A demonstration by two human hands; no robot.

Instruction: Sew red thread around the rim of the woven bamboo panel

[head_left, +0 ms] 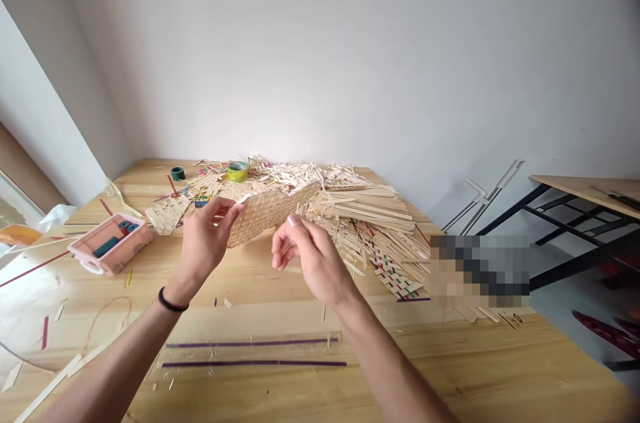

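A woven bamboo-strip piece (263, 213), pale and finely plaited, is held up above the table and tilted. My left hand (206, 236) pinches its near left edge between thumb and fingers. A pale pinkish strip runs along the top edge of the weave. Just right of the weave is my right hand (315, 259), its thumb pressed to curled fingers. Whatever sits in that pinch, if anything, is too small to make out. Two dark purple strips (255, 363) lie on the table between my forearms.
Loose bamboo strips (370, 203) and shavings cover the table's back. A checkered woven piece (395, 273) lies at right, another (167, 213) at left. Also there are yellow tape (237, 172), a dark green roll (177, 173) and a pink basket (113, 253) holding spools.
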